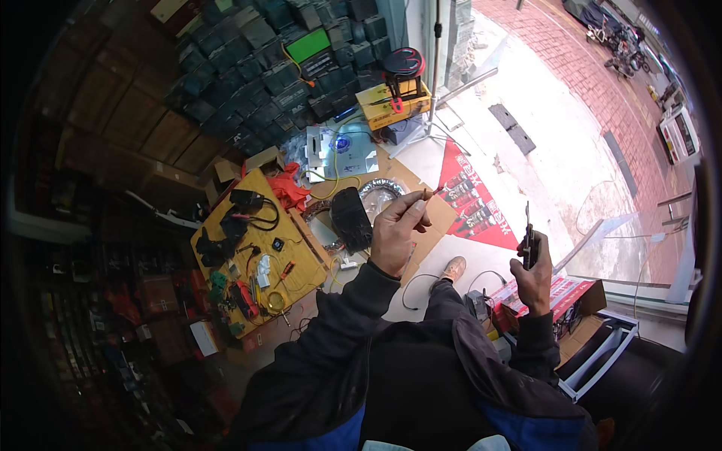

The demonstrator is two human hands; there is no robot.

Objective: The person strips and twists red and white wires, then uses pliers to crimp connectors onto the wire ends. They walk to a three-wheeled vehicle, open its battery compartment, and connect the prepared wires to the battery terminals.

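In the middle of the view my left hand [397,234] is raised, thumb and forefinger pinched together. Between them is a thin, reddish, wire-like piece [437,191], too small to make out fully. My right hand [532,279], farther right at a similar height, is wrapped round a dark slim hand tool [529,244] with a narrow end pointing up. Whether it is a knife or pliers cannot be told. The hands are well apart. Below the left hand, a black rounded seat-like part [351,219] lies on cardboard [430,244].
A yellow low table [304,263] at left bears a red-handled screwdriver [287,270], cables and small parts. Dark battery-like blocks [256,71] are stacked behind. A yellow box [391,109] stands near a pole. An open red-and-white carton [571,295] sits beside my right arm.
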